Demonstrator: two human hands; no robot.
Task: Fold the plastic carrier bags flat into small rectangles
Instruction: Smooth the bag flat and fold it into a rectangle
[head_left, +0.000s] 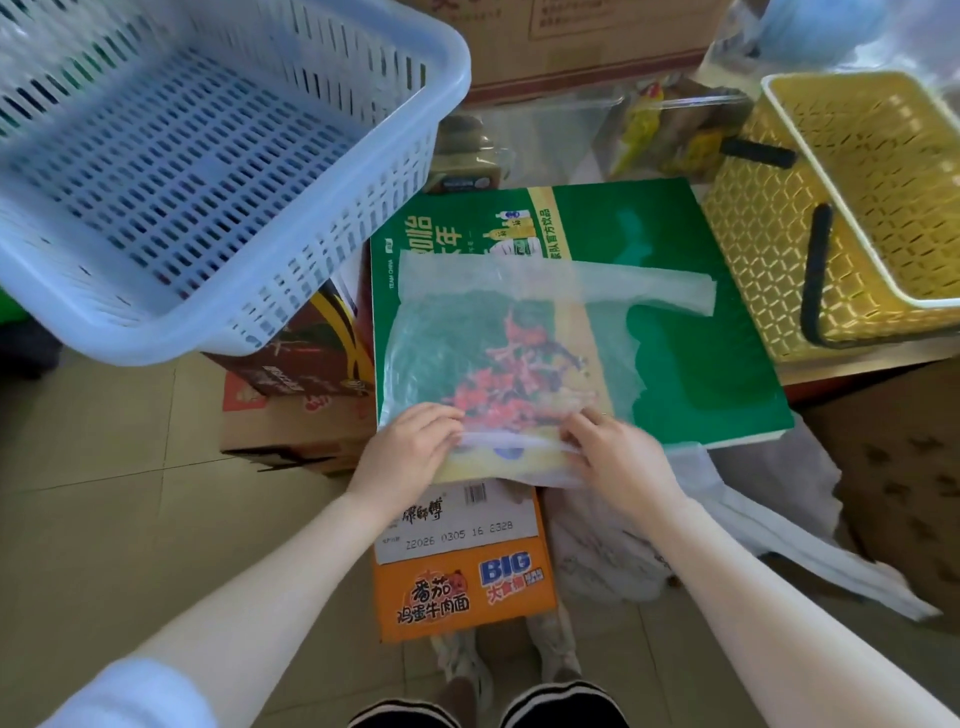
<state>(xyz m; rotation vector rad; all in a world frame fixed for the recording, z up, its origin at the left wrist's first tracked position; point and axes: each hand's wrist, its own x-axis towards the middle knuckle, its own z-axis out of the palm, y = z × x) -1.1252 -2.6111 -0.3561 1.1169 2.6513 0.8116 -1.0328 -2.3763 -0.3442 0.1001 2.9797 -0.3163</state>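
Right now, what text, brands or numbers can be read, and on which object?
"BIG": orange cardboard carton.
"Z2026 0305 16 8328": white label on that carton.
"TEAM CHINA": green printed box, small.
Chinese lettering on both boxes: present, not transcribed.
Brown cardboard box at the back: blurred.

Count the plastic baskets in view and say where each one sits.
2. The blue basket is at upper left, resting on cartons. The yellow basket with black handles is at upper right. Others may lie outside the frame.

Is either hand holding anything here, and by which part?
Both the left hand and the right hand hold the clear plastic bag by its near bottom edge, on the green box.
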